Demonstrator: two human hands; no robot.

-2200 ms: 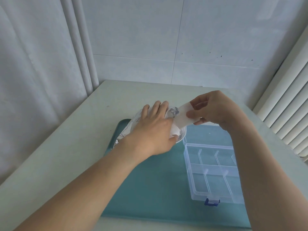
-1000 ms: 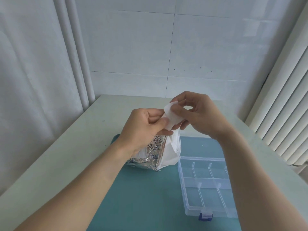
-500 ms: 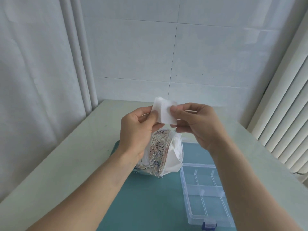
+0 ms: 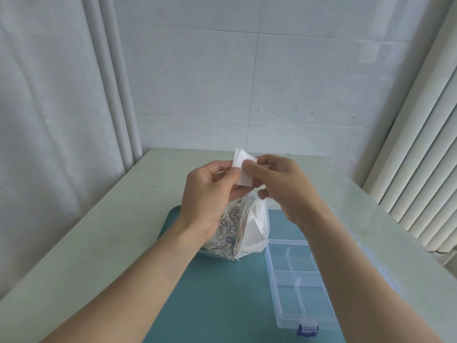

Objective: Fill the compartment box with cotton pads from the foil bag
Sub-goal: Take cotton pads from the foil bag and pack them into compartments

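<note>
Head view: cotton pads (image 4: 243, 169) are pinched by left hand (image 4: 210, 194) and right hand (image 4: 284, 189) above the foil bag (image 4: 237, 224).

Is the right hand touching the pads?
Touching: the head view shows the right hand pinching the pads, thumb pressed on their front face.

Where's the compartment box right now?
Head view, lower right: the compartment box lies open on the teal mat, right of the foil bag, under the right forearm.
</note>
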